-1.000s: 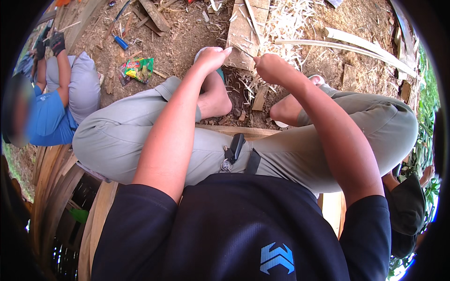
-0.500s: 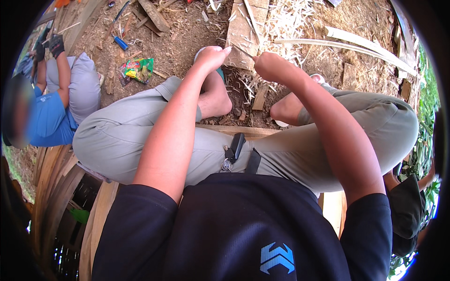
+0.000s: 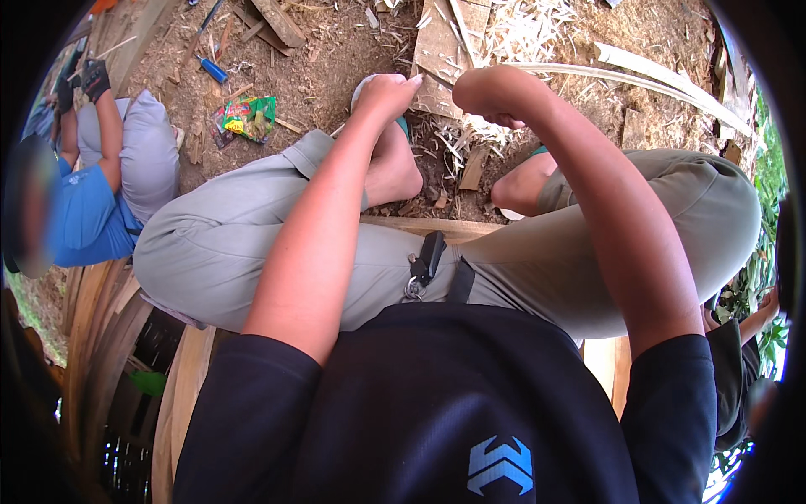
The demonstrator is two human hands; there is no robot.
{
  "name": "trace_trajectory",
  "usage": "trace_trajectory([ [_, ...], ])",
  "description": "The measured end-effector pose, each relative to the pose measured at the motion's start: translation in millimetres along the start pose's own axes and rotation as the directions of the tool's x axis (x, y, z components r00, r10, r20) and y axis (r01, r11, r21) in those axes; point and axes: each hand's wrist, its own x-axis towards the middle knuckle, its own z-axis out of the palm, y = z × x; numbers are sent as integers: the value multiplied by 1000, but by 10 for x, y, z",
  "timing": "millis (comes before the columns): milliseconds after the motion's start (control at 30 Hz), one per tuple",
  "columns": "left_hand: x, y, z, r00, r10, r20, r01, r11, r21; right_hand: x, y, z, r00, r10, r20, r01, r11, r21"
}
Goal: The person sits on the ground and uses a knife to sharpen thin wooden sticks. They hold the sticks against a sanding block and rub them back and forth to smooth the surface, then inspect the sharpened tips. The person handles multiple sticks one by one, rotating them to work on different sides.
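Note:
In front of my knees, both forearms reach out toward a wooden board on the ground. My right hand is closed in a fist around what looks like the handle of a knife. Its thin dark blade slants from that fist toward my left hand; the handle is hidden. Pinched fingers close off my left hand, near the blade's far end. What they hold, if anything, is too small to make out. Pale wood shavings lie around and beyond the board.
Long pale strips curve across the ground at right. A blue-handled tool and a green-yellow packet lie at left. A gloved person in blue sits at far left; another person is at the right edge.
My right hand has lifted slightly and turned, with its fingers now showing underneath. My left hand has shifted a little up and to the right, its pinch kept.

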Motion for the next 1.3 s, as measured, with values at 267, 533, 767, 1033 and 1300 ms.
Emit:
trace_trajectory([
  [267,80,-70,54,999,37,-37,-38,999,-29,293,195,981,829,-325,-455,159,917,-367],
  [533,-37,-93,8,970,162,-183,-204,950,-238,-105,176,389,732,148,-665,57,960,276],
  [767,-313,333,-379,829,370,-420,-541,721,-432,34,270,-488,584,179,-792,141,938,316],
  [1033,-503,825,-530,702,529,-477,-712,548,-439,735,386,-728,396,155,-905,267,923,275],
  [1300,-341,638,-535,846,298,-442,-523,620,-584,627,22,-346,105,25,-994,246,968,51],
])
